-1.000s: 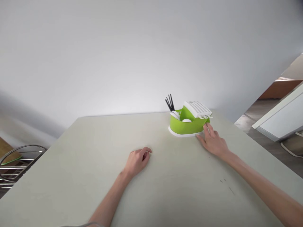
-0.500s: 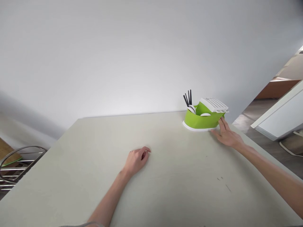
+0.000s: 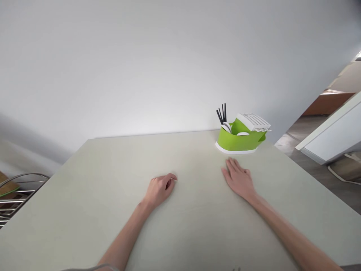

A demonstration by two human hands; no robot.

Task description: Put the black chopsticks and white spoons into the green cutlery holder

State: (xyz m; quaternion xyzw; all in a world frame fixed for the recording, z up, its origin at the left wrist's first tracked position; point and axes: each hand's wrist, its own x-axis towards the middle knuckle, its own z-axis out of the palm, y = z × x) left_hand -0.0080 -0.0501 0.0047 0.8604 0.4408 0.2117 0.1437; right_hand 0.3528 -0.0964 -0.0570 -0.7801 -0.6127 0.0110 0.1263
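Note:
My left hand (image 3: 160, 190) rests on the pale table (image 3: 118, 162), fingers curled in and thumb close to the index finger. Nothing shows in its grip. Palm down, my right hand (image 3: 239, 177) lies open over the table with its fingers extended, slightly blurred. It is just in front of a green and white utensil caddy (image 3: 234, 143), apart from it. Several black chopsticks (image 3: 222, 114) stick up from the caddy's left end, beside a white spoon (image 3: 226, 127). Another white rounded piece (image 3: 243, 133) shows inside. A slotted white top (image 3: 255, 122) covers the right end.
A plain white wall (image 3: 158, 67) rises behind the table's back edge. Left of the table is a metal wire rack (image 3: 21, 201). Beyond the right edge are a white cabinet-like panel (image 3: 332, 131) and a dark floor (image 3: 304, 160).
My right hand has left the caddy's right side and moved left and toward me over the table. The left hand keeps its curled pose. The view has shifted slightly.

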